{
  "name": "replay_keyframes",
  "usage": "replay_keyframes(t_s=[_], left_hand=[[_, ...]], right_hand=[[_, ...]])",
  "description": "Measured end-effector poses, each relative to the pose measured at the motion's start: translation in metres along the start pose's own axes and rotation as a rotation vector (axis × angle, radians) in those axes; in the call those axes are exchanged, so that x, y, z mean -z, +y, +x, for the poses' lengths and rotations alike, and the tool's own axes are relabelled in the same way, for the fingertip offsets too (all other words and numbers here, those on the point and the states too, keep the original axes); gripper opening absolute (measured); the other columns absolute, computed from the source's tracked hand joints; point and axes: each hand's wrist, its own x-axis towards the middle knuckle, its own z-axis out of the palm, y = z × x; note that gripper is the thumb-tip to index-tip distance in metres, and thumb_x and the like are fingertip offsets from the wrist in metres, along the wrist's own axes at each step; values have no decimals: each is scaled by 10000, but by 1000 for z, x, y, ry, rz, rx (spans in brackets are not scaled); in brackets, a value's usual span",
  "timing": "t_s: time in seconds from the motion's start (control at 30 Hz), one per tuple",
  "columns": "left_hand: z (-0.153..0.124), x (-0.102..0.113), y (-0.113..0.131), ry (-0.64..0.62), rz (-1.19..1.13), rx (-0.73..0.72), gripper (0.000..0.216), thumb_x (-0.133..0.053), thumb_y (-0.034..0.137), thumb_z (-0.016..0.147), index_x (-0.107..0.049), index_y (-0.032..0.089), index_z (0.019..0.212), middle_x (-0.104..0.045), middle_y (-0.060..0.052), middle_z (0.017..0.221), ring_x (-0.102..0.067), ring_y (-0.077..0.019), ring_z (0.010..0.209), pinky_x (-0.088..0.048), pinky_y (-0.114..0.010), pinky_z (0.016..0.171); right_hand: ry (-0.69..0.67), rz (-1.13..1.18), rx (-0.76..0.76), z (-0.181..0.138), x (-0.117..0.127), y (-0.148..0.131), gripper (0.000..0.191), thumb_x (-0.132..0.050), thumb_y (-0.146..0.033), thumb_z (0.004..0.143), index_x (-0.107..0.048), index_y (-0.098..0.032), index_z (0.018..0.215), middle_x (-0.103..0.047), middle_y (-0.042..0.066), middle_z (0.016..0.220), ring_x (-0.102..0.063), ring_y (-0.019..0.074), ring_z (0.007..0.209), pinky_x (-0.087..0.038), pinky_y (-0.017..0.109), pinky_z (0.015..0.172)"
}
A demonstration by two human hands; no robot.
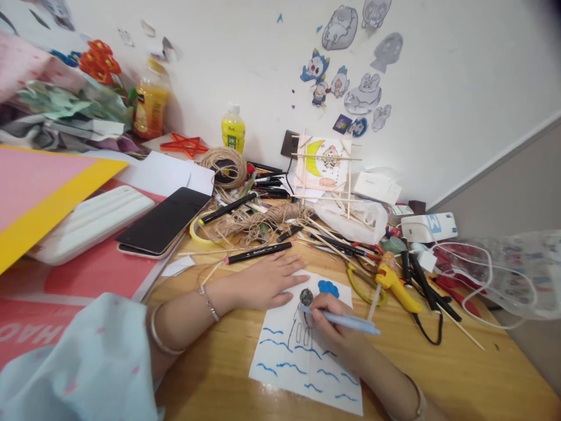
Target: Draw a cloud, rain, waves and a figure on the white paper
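A sheet of white paper lies on the wooden table, drawn with blue waves, a blue cloud and a black-outlined tower with a dark round top. My right hand rests on the sheet, closed around a light-blue pen. The pen's tip end is beside the drawn tower. My left hand lies flat with fingers stretched out, its fingertips at the sheet's upper left edge. Just above it lies a black marker with a pink end.
A yellow glue gun with a black cord lies right of the sheet. Behind are twine, markers, sticks and a stick frame with a picture. A black phone is at left. Two bottles stand by the wall.
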Motion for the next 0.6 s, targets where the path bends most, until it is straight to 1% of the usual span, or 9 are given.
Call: replay_keyframes(t_s=[0.23, 0.4, 0.5, 0.6], left_hand=[[0, 1, 0, -13, 17, 0, 488, -462, 357, 960, -422, 195, 1418, -285, -106, 1535, -235, -276, 1420, -132, -433, 1161], [1, 3, 2, -26, 17, 9, 484, -463, 345, 962, -438, 164, 1410, -290, -128, 1529, -237, -288, 1417, -129, -433, 1161], [1, 4, 3, -21, 13, 8, 479, -464, 341, 960, -443, 164, 1405, -296, -128, 1526, -240, -289, 1416, -138, -439, 1158], [1, 4, 3, -32, 15, 13, 481, -465, 340, 961, -438, 168, 1409, -294, -129, 1526, -230, -288, 1419, -138, -443, 1157]], right_hand=[[-51, -15, 9, 0, 3, -1, 200, -441, -296, 938, -575, -217, 812, -625, 29, 717, -581, 173, 653, -453, 283, 590], [-42, -10, -4, 0, 4, -3, 199, -442, -296, 941, -568, -219, 808, -612, 20, 704, -574, 170, 645, -446, 277, 588], [-65, -4, 17, 0, 4, -4, 176, -454, -288, 933, -568, -219, 817, -614, 20, 714, -579, 170, 655, -449, 275, 596], [-55, -29, 8, 0, 5, -5, 191, -438, -280, 938, -562, -218, 806, -607, 20, 704, -571, 168, 646, -445, 273, 585]])
